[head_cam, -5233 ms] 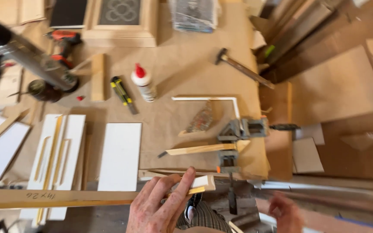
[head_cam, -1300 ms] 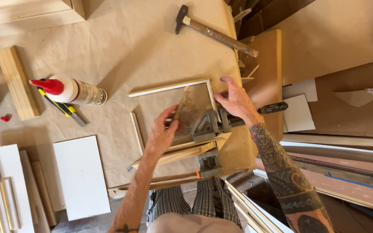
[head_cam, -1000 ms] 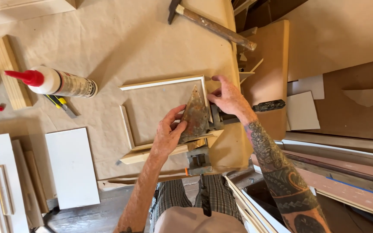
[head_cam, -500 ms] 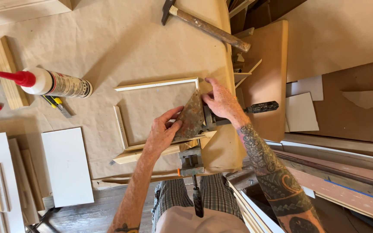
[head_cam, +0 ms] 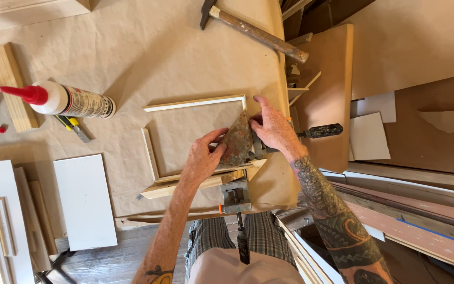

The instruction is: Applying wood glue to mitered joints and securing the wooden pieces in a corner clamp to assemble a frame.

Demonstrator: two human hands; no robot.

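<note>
White panels (head_cam: 85, 202) lie flat at the near left corner of the paper-covered bench (head_cam: 148, 47). A wood block (head_cam: 12, 84) sits at the left edge, with a red-capped glue bottle (head_cam: 64, 100) lying on its side just beside it. A light wooden frame (head_cam: 185, 139) lies flat near the middle of the bench; its near right corner is seated in a rusty metal corner clamp (head_cam: 237, 144) at the near edge. The left hand (head_cam: 203, 158) presses down on the clamp's triangular plate, fingers bent over its left side. The right hand (head_cam: 271, 126) grips the clamp's far right side, fingertips touching the frame's right end. A black screw handle (head_cam: 319, 130) projects to the right of that hand. A hammer (head_cam: 253, 29) lies at the far right edge.
</note>
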